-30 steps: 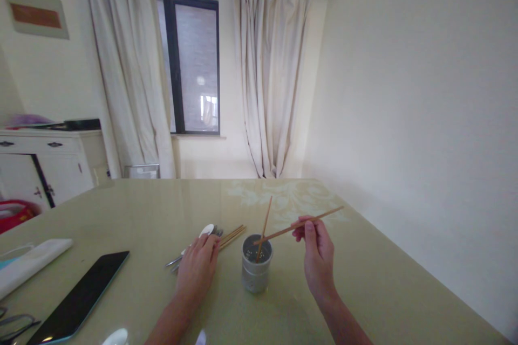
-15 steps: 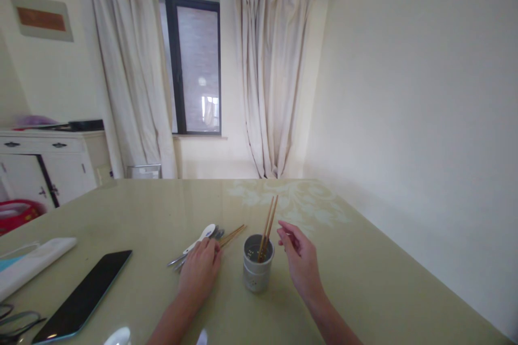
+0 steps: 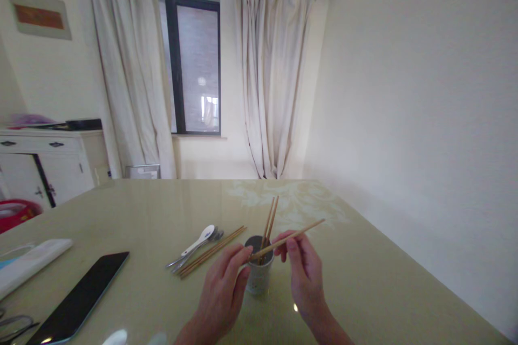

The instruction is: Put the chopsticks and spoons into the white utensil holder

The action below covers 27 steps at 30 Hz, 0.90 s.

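A wooden chopstick [image 3: 305,229] slants up to the right over the mouth of a grey holder cup [image 3: 259,280]; whether a second one lies against it I cannot make out. Its lower end is pinched by my left hand [image 3: 224,283], at the cup's left side. On the right of the cup, my right hand [image 3: 305,269] grips the stick near its middle. Two upright chopsticks [image 3: 270,221] lean inside the cup. To the left lie several more chopsticks [image 3: 214,250], beside a white spoon [image 3: 200,239] and some metal utensils [image 3: 190,254].
A black phone or tablet [image 3: 81,296] lies at the left of the glossy table [image 3: 364,291], near a long white object [image 3: 38,267] and glasses or a cord [image 3: 16,326]. The right wall [image 3: 424,118] runs close along the table's edge.
My left hand has moved right from the utensils to the cup, bringing a chopstick from the table. My right hand has taken hold of it too. The cup has stayed in place.
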Tool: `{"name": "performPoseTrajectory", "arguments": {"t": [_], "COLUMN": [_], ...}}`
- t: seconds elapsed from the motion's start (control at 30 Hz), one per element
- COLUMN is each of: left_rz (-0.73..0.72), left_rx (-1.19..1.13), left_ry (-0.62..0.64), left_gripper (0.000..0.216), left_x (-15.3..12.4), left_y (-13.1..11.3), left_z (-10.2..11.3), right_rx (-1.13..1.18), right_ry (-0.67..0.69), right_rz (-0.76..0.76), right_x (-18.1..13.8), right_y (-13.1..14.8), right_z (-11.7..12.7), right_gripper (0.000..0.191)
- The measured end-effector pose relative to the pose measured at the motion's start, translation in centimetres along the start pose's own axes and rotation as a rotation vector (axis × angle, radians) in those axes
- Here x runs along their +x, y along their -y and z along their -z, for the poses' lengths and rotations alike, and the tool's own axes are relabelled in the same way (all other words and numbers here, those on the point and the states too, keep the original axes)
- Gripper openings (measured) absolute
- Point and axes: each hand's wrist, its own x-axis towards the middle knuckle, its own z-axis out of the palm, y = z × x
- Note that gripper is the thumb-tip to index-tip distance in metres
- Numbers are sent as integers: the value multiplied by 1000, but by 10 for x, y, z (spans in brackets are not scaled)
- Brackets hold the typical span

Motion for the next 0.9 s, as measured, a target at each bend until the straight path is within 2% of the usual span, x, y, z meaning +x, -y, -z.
{"name": "performPoseTrajectory", "arguments": {"t": [0.1,0.17,0.3,0.43,0.53,0.67,0.9], "left_rz": [258,352,396,513,584,628,600], "left_rx": [-27,-7,232,571,674,659,583], "left_ry": [26,92,282,539,667,723,744], "left_gripper": [30,31,31,33,34,30,26], "left_x": [-1,-1,-5,-4,-1,4,5], "left_y": [14,26,50,62,65,68,71], "left_z": [-6,-11,-15,-3,8,14,13], "right_rx": [49,11,-47,-66,-43,-43,-111], "right_ry": [-250,-293,-185,-54,-5,-3,-8], "right_rz": [-1,-9,-73,-136,-185,-219,-193], "right_x": [18,27,27,17,12,10,10], "right_y": [-4,-9,-17,-25,-31,-36,-34], "right_z": [13,21,20,7,1,2,5], "right_gripper": [34,35,41,40,41,44,39]}}
